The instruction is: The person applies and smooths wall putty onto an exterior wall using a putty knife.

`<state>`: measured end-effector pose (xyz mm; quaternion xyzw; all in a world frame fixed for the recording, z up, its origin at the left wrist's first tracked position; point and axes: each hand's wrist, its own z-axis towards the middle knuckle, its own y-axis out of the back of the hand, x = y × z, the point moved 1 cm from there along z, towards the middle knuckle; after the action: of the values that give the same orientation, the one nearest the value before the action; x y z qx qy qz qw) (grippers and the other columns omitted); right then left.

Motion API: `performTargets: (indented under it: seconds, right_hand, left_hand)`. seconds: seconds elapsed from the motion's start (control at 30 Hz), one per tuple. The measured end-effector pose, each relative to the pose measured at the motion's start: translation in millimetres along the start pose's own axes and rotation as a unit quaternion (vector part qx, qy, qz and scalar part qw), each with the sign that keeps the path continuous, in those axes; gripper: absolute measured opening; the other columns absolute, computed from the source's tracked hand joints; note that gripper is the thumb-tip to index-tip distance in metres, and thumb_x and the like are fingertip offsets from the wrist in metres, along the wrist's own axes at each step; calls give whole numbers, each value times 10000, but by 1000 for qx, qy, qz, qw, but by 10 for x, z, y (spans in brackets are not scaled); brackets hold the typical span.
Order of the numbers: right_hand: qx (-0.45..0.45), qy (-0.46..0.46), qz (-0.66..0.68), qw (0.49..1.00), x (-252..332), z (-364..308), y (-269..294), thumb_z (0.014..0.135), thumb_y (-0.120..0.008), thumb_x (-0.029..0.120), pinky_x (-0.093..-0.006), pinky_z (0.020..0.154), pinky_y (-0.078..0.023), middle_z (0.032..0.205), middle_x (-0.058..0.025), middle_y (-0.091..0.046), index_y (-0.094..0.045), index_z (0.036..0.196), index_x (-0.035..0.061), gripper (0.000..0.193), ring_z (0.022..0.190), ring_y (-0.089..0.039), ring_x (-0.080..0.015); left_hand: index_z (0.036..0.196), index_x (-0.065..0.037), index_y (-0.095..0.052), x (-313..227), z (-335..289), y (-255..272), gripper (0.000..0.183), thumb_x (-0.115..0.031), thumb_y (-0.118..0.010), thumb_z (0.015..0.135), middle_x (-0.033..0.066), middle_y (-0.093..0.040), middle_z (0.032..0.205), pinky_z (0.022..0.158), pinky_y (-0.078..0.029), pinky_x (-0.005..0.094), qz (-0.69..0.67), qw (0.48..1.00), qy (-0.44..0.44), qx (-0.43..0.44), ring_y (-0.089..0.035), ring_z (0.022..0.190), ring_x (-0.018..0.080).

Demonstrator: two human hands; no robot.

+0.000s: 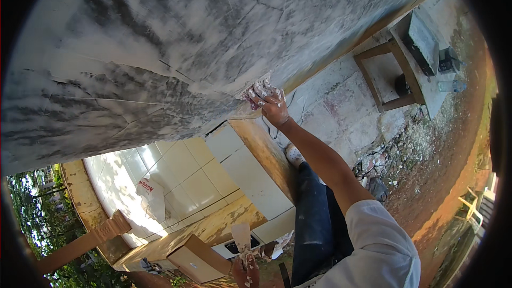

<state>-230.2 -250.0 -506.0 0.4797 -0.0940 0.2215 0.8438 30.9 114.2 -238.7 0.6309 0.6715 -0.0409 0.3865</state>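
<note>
My right hand (269, 102), smeared with white putty, presses against the grey and white patchy wall (213, 48) near its lower edge. Its fingers are closed round a thin flat scraper (260, 81), mostly hidden by the hand and the putty. Low in the picture my left hand (245, 273), also streaked with putty, grips a pale flat putty knife (241, 236) with its blade pointing up. White putty clings to the lower part of that blade. Across the wall, white filler lies in uneven smears over dark areas and cracks.
A cardboard box (198, 260) stands by a low ledge, left of my left hand. Beyond lies a tiled floor (186, 176) with a white bag (152, 197). At right are a wooden-framed table (394, 53), a plastic bottle (451, 86) and rubble (373, 164) on reddish soil.
</note>
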Motion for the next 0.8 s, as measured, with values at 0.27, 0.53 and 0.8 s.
performTargets:
  seconds: [0.27, 0.53, 0.8]
  right_hand:
    - [-34, -18, 85, 996, 495, -92, 730, 662, -724, 93, -551, 947, -407, 1205, -28, -665, -671, 1252, 264, 618, 1165, -567, -331]
    - [33, -17, 51, 998, -166, -103, 79, 664, -728, 77, -546, 971, -401, 1001, -23, -669, -686, 1193, 225, 550, 1105, -575, -332]
    - [-38, -25, 71, 996, 187, -215, 624, 634, -739, 56, -552, 949, -412, 1005, -25, -682, -703, 1170, 223, 562, 1161, -564, -347]
  left_hand:
    - [972, -36, -547, -105, -98, -10, 191, -223, -574, 994, -9, -532, 657, 421, -357, 224, 82, 995, 38, -30, -473, 507, 67]
    - [1019, -39, -555, -164, -40, -188, 183, -219, -571, 991, -15, -510, 644, 409, -362, 231, 88, 996, 11, -13, -468, 493, 72]
    - [1027, -36, -552, -87, -116, -25, 189, -220, -575, 992, -9, -518, 657, 415, -363, 240, 99, 994, 24, -45, -471, 504, 70]
